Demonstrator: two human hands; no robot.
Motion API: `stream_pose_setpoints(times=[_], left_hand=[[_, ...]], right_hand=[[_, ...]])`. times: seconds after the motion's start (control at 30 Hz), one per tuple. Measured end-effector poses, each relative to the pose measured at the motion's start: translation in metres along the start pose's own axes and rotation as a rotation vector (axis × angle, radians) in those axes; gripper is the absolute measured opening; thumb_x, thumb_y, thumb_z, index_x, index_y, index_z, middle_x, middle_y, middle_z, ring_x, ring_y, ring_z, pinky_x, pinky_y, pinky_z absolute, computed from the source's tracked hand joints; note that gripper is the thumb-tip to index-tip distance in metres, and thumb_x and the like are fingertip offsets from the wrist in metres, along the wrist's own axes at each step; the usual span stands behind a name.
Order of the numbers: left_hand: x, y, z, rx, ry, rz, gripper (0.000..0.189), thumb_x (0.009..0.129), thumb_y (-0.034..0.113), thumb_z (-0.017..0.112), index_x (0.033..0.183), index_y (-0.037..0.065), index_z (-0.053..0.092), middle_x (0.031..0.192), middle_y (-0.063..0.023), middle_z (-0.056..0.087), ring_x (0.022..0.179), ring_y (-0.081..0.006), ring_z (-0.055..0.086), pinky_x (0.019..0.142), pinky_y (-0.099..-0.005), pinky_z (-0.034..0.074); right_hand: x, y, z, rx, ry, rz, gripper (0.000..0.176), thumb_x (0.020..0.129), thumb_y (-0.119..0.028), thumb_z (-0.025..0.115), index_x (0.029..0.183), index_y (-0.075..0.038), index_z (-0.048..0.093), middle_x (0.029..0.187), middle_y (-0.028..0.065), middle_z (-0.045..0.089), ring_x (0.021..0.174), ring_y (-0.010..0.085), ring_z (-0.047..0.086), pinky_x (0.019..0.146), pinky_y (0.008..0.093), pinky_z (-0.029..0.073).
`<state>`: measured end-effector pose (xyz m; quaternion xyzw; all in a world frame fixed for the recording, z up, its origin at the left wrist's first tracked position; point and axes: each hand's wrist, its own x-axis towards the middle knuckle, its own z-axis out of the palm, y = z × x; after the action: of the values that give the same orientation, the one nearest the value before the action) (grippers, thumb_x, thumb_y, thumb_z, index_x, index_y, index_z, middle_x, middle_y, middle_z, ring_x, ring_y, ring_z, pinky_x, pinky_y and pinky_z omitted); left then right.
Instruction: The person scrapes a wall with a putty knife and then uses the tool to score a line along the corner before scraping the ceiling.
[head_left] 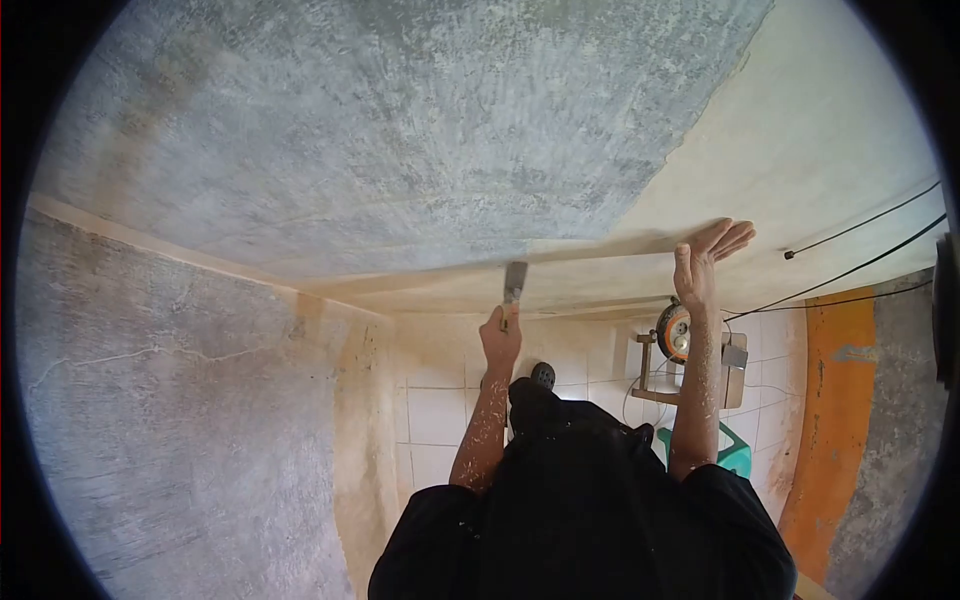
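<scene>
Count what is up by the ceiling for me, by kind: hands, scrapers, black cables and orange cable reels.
Hands: 2 (left hand gripping the scraper, right hand flat on the ceiling)
Scraper: 1
Black cables: 3
Orange cable reel: 1
Total: 7

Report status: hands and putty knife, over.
Left hand shut on putty knife, blade up against ceiling. Right hand open, palm flat on ceiling. Cables off to the right, apart from blade.
</scene>
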<state>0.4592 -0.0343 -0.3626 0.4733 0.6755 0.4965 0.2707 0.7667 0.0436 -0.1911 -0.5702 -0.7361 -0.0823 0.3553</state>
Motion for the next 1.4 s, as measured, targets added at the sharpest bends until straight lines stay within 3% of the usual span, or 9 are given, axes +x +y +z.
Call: stream_pose_setpoints(times=[0.27,0.37,0.5,0.6,0.77,0.87,0.9,1.27,1.4], left_hand=[[-0.005,0.009,-0.007,0.014,0.024,-0.045,0.036,0.092,0.031,0.062,0.075,0.0,0.055,0.051,-0.0103,0.045,0.047,-0.0133,0.038,0.045,-0.0321,0.037],[0.003,-0.002,0.003,-0.047,0.085,0.124,0.034,0.091,0.03,0.063,0.076,0.001,0.056,0.051,-0.0126,0.047,0.045,-0.0165,0.042,0.046,-0.0336,0.038],[-0.005,0.011,-0.006,0.027,-0.031,-0.039,0.027,0.09,0.028,0.064,0.083,0.002,0.061,0.056,-0.016,0.053,0.047,-0.0207,0.048,0.048,-0.0354,0.042],[-0.001,0.006,0.002,-0.077,0.025,0.058,0.03,0.091,0.03,0.062,0.081,0.001,0.06,0.056,-0.0153,0.051,0.049,-0.0191,0.046,0.05,-0.035,0.041],[-0.007,0.005,-0.003,0.049,-0.051,-0.117,0.033,0.092,0.031,0.061,0.082,0.0,0.059,0.055,-0.0125,0.047,0.051,-0.0134,0.041,0.05,-0.0319,0.04],[0.005,0.047,0.01,-0.175,0.006,0.091,0.034,0.092,0.031,0.06,0.078,0.0,0.056,0.054,-0.014,0.044,0.051,-0.0122,0.041,0.049,-0.0319,0.039],[0.01,0.055,0.01,-0.047,-0.077,0.111,0.032,0.093,0.03,0.059,0.08,0.0,0.058,0.056,-0.0148,0.045,0.052,-0.0127,0.043,0.049,-0.0321,0.039],[-0.013,0.012,0.012,-0.108,0.023,-0.102,0.037,0.093,0.031,0.06,0.076,-0.001,0.055,0.055,-0.0089,0.045,0.053,-0.0119,0.037,0.049,-0.0319,0.037],[-0.002,0.023,0.008,-0.111,0.004,-0.022,0.035,0.093,0.029,0.061,0.077,-0.002,0.056,0.055,-0.0095,0.045,0.054,-0.0105,0.037,0.049,-0.0309,0.037]], right_hand=[[0.004,-0.013,-0.002,0.092,0.021,0.051,0.083,0.099,-0.051,0.027,0.144,-0.003,-0.024,0.141,0.0322,-0.036,0.13,0.0468,-0.037,0.102,0.0612,-0.022],[0.015,-0.011,0.008,0.11,0.076,0.015,0.083,0.099,-0.052,0.028,0.144,-0.003,-0.023,0.143,0.0307,-0.036,0.13,0.0462,-0.037,0.102,0.0614,-0.022],[-0.006,-0.006,0.006,0.083,0.079,0.033,0.083,0.099,-0.051,0.028,0.145,-0.003,-0.021,0.144,0.0296,-0.035,0.131,0.046,-0.037,0.102,0.0617,-0.022],[0.003,-0.004,0.005,0.073,0.088,0.029,0.082,0.099,-0.05,0.029,0.145,-0.003,-0.021,0.144,0.0294,-0.035,0.131,0.0461,-0.037,0.102,0.0617,-0.022],[0.004,-0.005,0.01,0.086,0.086,0.034,0.081,0.099,-0.048,0.03,0.145,-0.003,-0.021,0.144,0.0295,-0.035,0.13,0.0467,-0.037,0.102,0.0623,-0.022],[0.003,-0.005,0.009,0.08,0.082,0.02,0.082,0.099,-0.048,0.03,0.145,-0.003,-0.02,0.144,0.0302,-0.035,0.13,0.0471,-0.037,0.101,0.0628,-0.022],[0.003,-0.008,0.009,0.086,0.079,0.025,0.082,0.099,-0.048,0.03,0.145,-0.003,-0.02,0.144,0.0304,-0.034,0.13,0.0472,-0.037,0.101,0.0629,-0.022],[0.002,-0.005,0.007,0.12,0.078,0.006,0.081,0.099,-0.047,0.032,0.146,-0.004,-0.019,0.144,0.0298,-0.034,0.13,0.0472,-0.037,0.101,0.0622,-0.023],[0.003,-0.005,0.007,0.132,0.076,0.005,0.081,0.099,-0.047,0.031,0.146,-0.004,-0.019,0.145,0.0295,-0.034,0.131,0.0469,-0.036,0.101,0.062,-0.022]])
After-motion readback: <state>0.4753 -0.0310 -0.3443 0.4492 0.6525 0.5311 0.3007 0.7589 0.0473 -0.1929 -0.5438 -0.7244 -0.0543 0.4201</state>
